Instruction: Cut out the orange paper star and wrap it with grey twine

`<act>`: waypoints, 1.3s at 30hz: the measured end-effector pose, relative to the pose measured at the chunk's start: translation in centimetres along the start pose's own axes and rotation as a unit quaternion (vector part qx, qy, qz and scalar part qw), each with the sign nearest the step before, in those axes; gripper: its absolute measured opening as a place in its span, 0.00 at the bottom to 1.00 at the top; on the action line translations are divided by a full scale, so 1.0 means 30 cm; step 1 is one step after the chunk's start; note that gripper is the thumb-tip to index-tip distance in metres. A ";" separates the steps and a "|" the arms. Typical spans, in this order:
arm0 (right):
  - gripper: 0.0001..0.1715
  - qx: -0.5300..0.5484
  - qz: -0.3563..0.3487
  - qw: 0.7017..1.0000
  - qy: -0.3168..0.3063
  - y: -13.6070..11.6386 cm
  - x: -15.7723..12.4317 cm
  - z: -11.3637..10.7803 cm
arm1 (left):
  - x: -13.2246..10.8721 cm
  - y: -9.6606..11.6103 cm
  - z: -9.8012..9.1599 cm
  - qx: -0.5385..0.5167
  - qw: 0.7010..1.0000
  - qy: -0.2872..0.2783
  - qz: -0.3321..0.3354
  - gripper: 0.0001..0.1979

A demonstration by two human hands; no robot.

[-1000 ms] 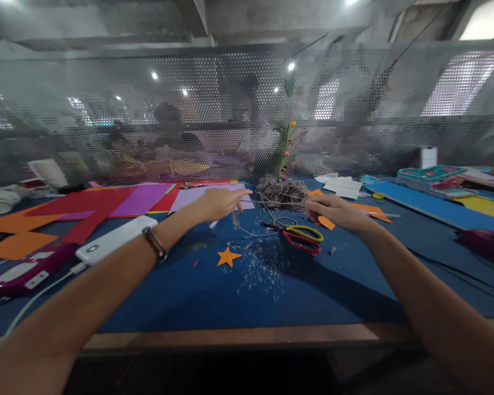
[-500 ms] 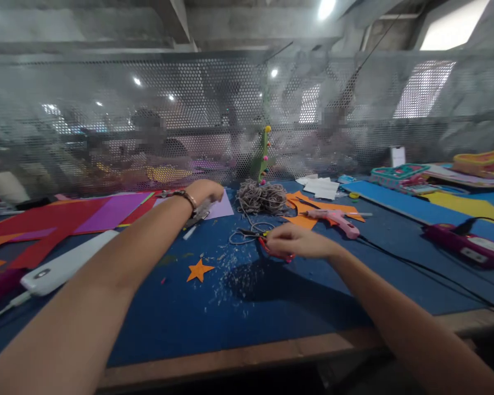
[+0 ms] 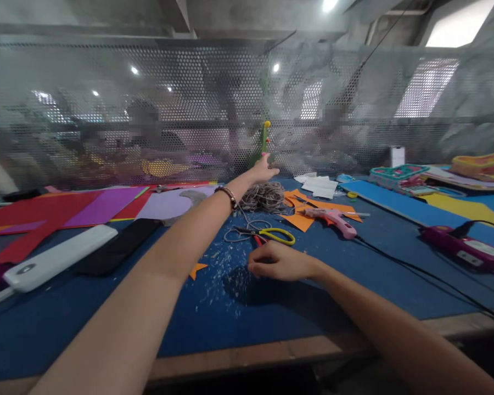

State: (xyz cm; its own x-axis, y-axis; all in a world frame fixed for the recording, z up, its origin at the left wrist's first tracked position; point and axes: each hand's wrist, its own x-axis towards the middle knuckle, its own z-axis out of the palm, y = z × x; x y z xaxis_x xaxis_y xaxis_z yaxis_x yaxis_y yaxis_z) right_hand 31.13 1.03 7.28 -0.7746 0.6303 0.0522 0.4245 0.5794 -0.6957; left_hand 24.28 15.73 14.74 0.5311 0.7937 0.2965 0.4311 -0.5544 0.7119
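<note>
the green pompom-trimmed piece stands near-upright just beyond the left hand, the nearer, fingers parted, contact unconfirmed; right hand curled beside scissors, grip indeterminable.

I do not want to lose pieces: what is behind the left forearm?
Beside the left forearm, part of an orange piece shows; its rest, and anything fully behind, is covered.

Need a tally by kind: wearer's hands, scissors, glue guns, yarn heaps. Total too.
Left hand and right hand: 2
Scissors: 1 pair
Pink glue gun: 1
Grey yarn heap: 1
Total: 5
</note>
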 end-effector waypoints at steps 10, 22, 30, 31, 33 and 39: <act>0.13 -0.037 -0.024 0.972 0.232 -0.042 -0.005 -0.047 | -0.520 -0.036 -0.150 0.042 0.974 -0.218 0.041 0.20; 0.25 0.337 -0.049 0.916 0.211 -0.097 0.066 -0.050 | -0.775 -0.276 -0.251 0.211 0.956 -0.201 -0.031 0.23; 0.15 0.023 0.094 0.984 0.147 -0.016 0.103 0.037 | -0.782 -0.312 -0.211 0.093 0.983 -0.140 -0.073 0.28; 0.14 -0.046 0.086 0.985 0.145 -0.009 0.106 0.045 | -0.783 -0.318 -0.209 0.076 0.984 -0.142 -0.073 0.29; 0.12 -0.141 0.049 0.979 0.138 0.007 0.110 0.054 | -0.785 -0.324 -0.207 0.059 0.985 -0.146 -0.071 0.29; 0.12 -0.229 -0.010 0.964 0.138 0.046 0.099 0.054 | -0.786 -0.306 -0.211 0.105 0.989 -0.095 -0.050 0.16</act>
State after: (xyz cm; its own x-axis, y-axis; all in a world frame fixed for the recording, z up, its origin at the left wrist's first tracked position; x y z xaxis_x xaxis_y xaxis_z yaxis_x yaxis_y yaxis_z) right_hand 28.66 2.87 5.33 -0.6579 0.6930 0.2948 0.6217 0.7207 -0.3068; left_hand 3.19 3.67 5.25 0.5969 0.7970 0.0924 0.6193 -0.5309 0.5785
